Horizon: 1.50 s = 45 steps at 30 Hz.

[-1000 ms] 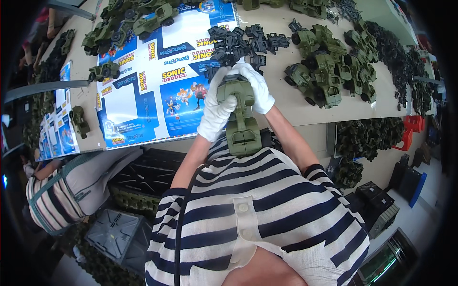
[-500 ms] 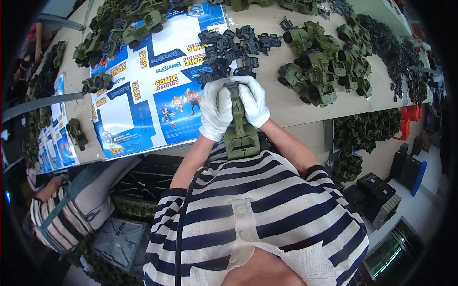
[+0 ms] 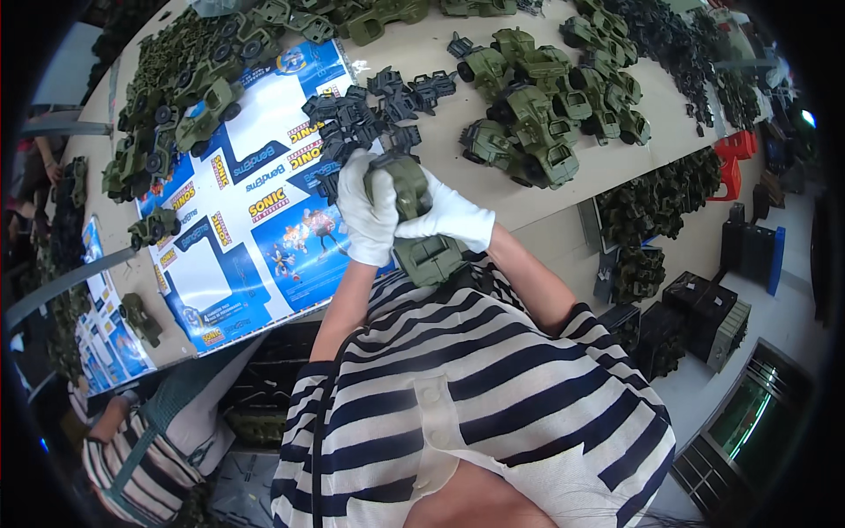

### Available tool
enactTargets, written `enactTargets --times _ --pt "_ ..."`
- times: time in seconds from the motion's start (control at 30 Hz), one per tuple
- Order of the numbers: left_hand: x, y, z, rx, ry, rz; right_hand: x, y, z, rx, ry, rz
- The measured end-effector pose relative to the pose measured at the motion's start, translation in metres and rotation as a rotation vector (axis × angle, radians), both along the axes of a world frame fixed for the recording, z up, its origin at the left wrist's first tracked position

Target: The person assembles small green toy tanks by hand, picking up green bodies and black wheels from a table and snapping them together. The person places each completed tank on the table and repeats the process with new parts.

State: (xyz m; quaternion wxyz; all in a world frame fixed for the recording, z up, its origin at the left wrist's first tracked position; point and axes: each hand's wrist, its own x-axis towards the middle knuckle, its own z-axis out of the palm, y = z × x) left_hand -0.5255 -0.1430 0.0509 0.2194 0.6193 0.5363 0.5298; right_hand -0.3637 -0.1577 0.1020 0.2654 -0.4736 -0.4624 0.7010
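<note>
Close to my chest, at the table's near edge, I hold an olive-green toy military vehicle point(image 3: 429, 259) in both white-gloved hands. My left hand point(image 3: 368, 211) is closed round its left side, with the thumb along the front part. From the right, my right hand point(image 3: 456, 222) grips its middle, partly covering it; some of those fingers are hidden underneath. The vehicle's rear end points toward me, over my striped shirt. Just beyond my left hand lies a heap of dark grey plastic toy parts point(image 3: 352, 119).
Several green toy vehicles point(image 3: 537, 114) stand clustered to the right, with more point(image 3: 207, 114) at the far left. A blue and white printed sheet point(image 3: 211, 304) covers part of the table. Another person point(image 3: 145, 449) is at the lower left. Black crates point(image 3: 704, 308) stand at right.
The toy vehicle has been tilted and turned in my hands. My right hand has slid from its front end down to its middle. The view has shifted, moving the table leftward.
</note>
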Motion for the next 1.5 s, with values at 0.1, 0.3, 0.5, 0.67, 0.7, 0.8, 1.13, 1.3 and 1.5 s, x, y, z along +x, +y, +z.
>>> enactTargets --times 0.1,0.3,0.5,0.67,0.7,0.8,1.13,1.3,1.5 --pt "-0.001 0.008 0.019 -0.010 -0.113 -0.134 -0.010 -0.018 -0.021 0.196 -0.066 -0.166" --pt "0.001 0.010 0.031 0.017 -0.014 -0.205 -0.007 -0.023 -0.025 0.301 -0.059 -0.253" --pt "0.013 -0.005 0.086 -0.431 -0.774 -0.313 0.028 -0.002 -0.007 1.115 -0.468 -0.075" --pt "-0.010 -0.009 0.083 -0.728 -1.071 -0.658 0.031 0.002 -0.003 1.487 -0.440 -0.081" --pt "-0.012 -0.011 0.078 -0.726 -1.072 -0.710 0.031 0.000 -0.006 1.522 -0.457 -0.097" --pt "-0.008 -0.019 0.073 -0.721 -1.040 -0.641 0.031 -0.004 -0.010 1.501 -0.411 -0.110" --pt "-0.021 -0.022 0.023 -0.966 -1.099 -0.394 0.135 0.058 0.071 0.719 -0.826 -0.549" --pt "-0.115 -0.003 -0.003 -0.917 -1.024 0.007 0.278 0.124 0.010 0.493 -1.261 -0.566" --pt "-0.306 0.057 -0.049 -0.301 -0.421 0.987 0.325 0.138 -0.034 0.484 -1.535 -0.592"
